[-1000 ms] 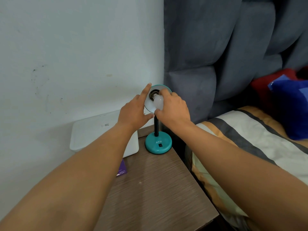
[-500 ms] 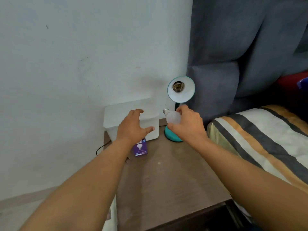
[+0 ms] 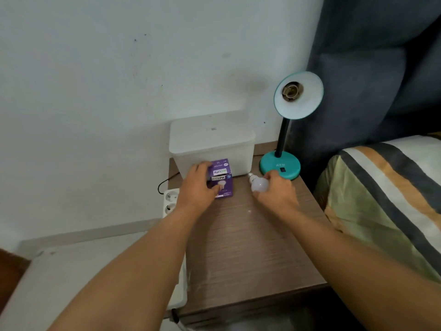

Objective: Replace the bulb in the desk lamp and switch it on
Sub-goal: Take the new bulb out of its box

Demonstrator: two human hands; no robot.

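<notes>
Bulb (image 3: 259,185) in the right hand (image 3: 278,195), held low over the table (image 3: 250,247), just in front of the lamp's base (image 3: 279,165). Its long axis runs from lower right to upper left: the metal screw cap points up and left, toward the white bin (image 3: 212,144), and the round frosted end sits against the palm. The fingers curl around the glass from the right and behind, thumb side toward the camera; whether the bulb touches the table cannot be told.

The left hand (image 3: 199,187) lies on the purple box (image 3: 220,179), which stands on the table touching the front of the bin. Its fingers are spread and bent over the box's left side and top, the thumb crossing the printed front. The box's top flap is tilted back, its lettering upside down.

The lamp (image 3: 290,123) stands upright at the table's far right corner, beside the dark padded headboard (image 3: 372,68). Its teal shade (image 3: 299,96) is tipped toward the camera, and the socket (image 3: 289,90) inside holds no bulb. A black switch (image 3: 282,169) shows on the base.

A white power strip (image 3: 170,203) sits left of the table against the wall, a black cord (image 3: 167,183) looping above it. A striped bedcover (image 3: 386,199) lies to the right.
</notes>
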